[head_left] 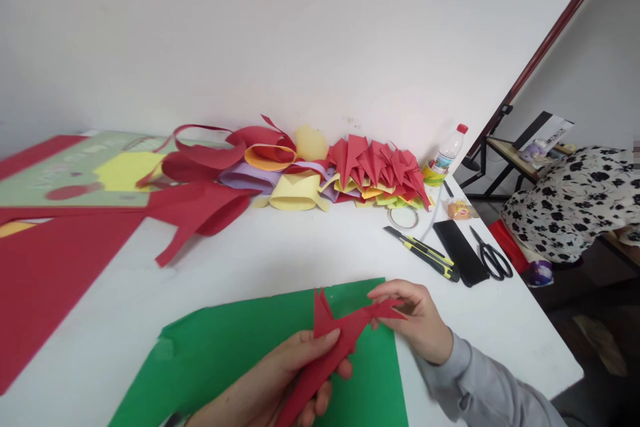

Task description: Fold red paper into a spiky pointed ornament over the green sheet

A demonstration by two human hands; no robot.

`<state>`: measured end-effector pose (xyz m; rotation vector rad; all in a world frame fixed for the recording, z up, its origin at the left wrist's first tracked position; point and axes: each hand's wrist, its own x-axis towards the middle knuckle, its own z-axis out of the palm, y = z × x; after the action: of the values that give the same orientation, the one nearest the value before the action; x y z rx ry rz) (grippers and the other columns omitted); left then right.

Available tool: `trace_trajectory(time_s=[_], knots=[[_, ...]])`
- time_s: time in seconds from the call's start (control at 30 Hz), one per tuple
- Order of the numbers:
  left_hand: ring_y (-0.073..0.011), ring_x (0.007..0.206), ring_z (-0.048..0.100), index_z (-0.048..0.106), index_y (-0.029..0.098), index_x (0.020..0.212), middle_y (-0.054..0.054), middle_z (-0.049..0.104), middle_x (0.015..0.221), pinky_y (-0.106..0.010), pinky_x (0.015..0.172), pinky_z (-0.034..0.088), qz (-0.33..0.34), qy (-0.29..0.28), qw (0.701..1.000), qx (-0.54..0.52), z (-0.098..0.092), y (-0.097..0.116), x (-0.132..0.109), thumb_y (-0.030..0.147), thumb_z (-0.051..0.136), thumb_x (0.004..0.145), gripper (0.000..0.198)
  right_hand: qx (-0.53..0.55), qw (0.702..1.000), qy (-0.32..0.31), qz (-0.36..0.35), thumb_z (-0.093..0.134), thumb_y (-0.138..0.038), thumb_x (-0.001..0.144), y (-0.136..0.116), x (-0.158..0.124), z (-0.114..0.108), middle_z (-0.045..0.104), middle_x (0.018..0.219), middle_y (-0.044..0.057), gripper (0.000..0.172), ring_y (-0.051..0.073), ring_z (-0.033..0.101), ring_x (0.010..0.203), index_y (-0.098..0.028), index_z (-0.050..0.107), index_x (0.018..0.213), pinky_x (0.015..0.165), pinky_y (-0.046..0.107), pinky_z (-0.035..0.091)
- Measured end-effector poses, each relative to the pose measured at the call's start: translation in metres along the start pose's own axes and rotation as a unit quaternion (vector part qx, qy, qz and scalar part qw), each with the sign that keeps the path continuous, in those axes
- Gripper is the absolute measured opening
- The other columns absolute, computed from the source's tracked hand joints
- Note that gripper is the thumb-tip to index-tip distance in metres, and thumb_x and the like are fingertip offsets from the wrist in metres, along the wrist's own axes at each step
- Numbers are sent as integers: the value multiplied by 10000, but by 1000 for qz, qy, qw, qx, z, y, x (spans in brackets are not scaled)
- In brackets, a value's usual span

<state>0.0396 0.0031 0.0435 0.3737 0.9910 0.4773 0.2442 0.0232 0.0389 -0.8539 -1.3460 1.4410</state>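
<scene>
A folded red paper piece (335, 340) is held over a green paper sheet (235, 353) on the white table (300, 253). My left hand (280, 380) grips its lower stem, fingers wrapped round it. My right hand (417, 320) pinches the pointed tip at the piece's right end. Both hands hover near the table's front edge.
A pile of folded red and yellow paper shapes (375, 170) and curled strips (240, 160) lies along the wall. Large red sheets (50, 267) cover the left. Utility knives (425, 255), a tape ring (403, 217), scissors (493, 257), a black case (460, 250) and a bottle (449, 149) sit at right.
</scene>
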Motion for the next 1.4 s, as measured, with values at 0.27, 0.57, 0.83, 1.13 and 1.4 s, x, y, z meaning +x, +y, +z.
trace_trajectory(time_s=[0.27,0.57,0.83,1.13,1.4], knots=[[-52,355,531,671,133,670,-6,672,548,-122,326,415,-1,-1,1000,5,1,1,-1,543,852,528,470,-19,1000,-18,-4,766,-262,773,-2,-3,0,701,727,13,193,133,654,631,-196,744,953,630,241,544],[-68,372,535,634,157,673,-16,711,594,-147,326,404,37,-23,999,23,2,1,1,564,851,508,490,-22,998,-36,-41,751,-251,791,-6,-1,1,685,731,13,150,123,650,624,-194,749,929,630,238,523],[-53,317,412,697,139,675,10,579,396,-154,315,303,128,-76,984,95,-6,-1,9,606,754,644,471,-16,1000,-10,-10,778,-343,764,-5,-2,0,693,676,15,214,132,636,599,-185,744,904,600,244,514],[-70,396,447,704,150,680,16,587,452,-169,372,348,150,-87,981,88,-7,0,11,494,809,641,361,9,1000,4,2,782,-240,757,-4,0,1,705,649,-5,128,102,632,580,-208,760,879,589,193,507],[-65,372,434,694,150,677,17,586,440,-170,360,320,132,-84,983,95,-7,1,9,519,804,622,389,-7,1000,15,11,802,-323,732,-3,1,0,697,632,8,187,119,630,568,-188,759,854,580,217,515]])
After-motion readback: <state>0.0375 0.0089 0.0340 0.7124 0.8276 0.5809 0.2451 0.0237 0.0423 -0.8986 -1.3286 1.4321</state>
